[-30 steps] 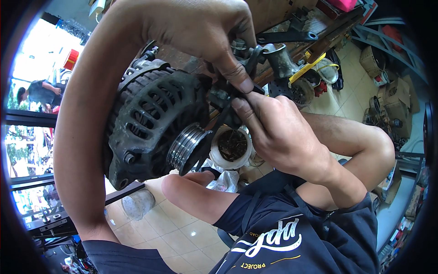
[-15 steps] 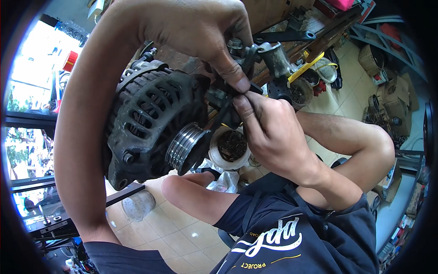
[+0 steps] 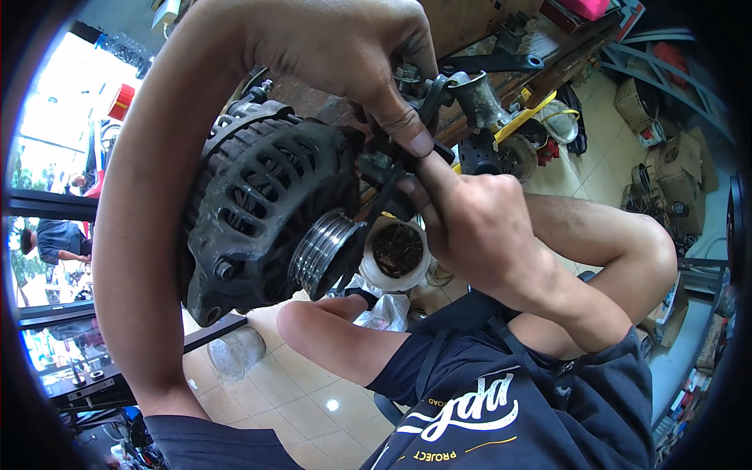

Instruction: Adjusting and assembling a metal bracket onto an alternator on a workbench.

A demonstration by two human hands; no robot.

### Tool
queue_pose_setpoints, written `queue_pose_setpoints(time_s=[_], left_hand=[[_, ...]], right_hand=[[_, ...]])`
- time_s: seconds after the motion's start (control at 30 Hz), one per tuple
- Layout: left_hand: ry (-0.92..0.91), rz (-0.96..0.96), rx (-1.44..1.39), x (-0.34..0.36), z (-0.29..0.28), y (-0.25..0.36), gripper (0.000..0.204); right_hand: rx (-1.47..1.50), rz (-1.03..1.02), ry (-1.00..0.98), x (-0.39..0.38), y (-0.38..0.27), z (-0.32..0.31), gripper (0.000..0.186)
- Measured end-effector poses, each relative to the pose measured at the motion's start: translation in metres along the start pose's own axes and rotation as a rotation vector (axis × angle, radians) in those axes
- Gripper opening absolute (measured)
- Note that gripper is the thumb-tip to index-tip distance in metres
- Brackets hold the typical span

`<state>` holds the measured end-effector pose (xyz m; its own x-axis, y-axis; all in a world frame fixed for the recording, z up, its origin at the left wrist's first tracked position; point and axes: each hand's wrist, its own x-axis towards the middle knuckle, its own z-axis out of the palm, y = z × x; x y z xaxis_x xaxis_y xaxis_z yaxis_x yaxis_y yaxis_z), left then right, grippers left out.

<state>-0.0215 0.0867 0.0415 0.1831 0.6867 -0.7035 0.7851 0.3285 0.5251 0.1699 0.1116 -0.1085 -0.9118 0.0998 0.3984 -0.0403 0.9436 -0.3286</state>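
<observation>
Head view: my left hand (image 3: 337, 55) pinches the small black part (image 3: 392, 168) at the alternator (image 3: 258, 204) top, closed tight. My right hand (image 3: 478, 223) has shifted lower since a second ago, fingertips pressing the same part. Alternator stays put above the white tub (image 3: 395, 252).

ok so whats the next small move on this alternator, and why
Probably keep the left hand braced on top and have the right hand ease the small dark part it pinches at the side of the alternator. Both sets of fingertips meet right there, beside the ribbed pulley, so that spot looks like the work in hand.
</observation>
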Motion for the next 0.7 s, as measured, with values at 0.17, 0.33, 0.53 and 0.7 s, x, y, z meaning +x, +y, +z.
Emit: queue_pose_setpoints(time_s=[0.17,0.33,0.53,0.7], left_hand=[[0.039,0.014,0.086,-0.001,0.002,0.002,0.036],[-0.01,-0.004,-0.023,0.002,0.001,-0.003,0.036],[0.02,0.12,0.047,-0.004,-0.001,-0.005,0.036],[0.033,0.061,0.082,0.0,0.0,0.002,0.037]], right_hand=[[0.793,0.509,-0.066,0.009,-0.008,-0.005,0.029],[0.063,0.11,0.041,-0.005,-0.002,-0.016,0.015],[-0.026,-0.063,0.096,-0.003,0.009,0.005,0.016],[0.266,0.226,0.088,0.001,-0.007,0.006,0.015]])
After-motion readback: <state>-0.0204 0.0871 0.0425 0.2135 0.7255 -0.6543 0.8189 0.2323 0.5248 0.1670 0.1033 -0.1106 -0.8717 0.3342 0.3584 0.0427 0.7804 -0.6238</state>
